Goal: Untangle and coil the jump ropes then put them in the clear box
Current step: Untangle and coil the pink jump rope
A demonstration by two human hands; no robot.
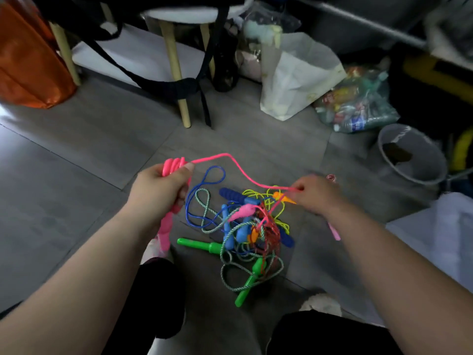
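two hands (pixel 158 187) (pixel 316 194), two green handles (pixel 197 245) (pixel 248 286), one grey bucket (pixel 422 172), one orange bag (pixel 28 62)

The pink rope (pixel 230 156) is up off the floor (pixel 76 175): several loops bunched in the left hand (pixel 158 185), a pink handle (pixel 165 230) dangling below, and the cord arcing across to the right hand (pixel 314 194), which pinches it. Underneath lies the tangle (pixel 250 226), a heap of blue, yellow, red and speckled cords knotted round blue and orange handles, with green handles (pixel 197 244) poking out.

Pink rope (pixel 230 162); blue rope (pixel 202 190); green handles (pixel 198 244); yellow cord (pixel 256 194); orange bag (pixel 28 62); grey floor (pixel 76 149).
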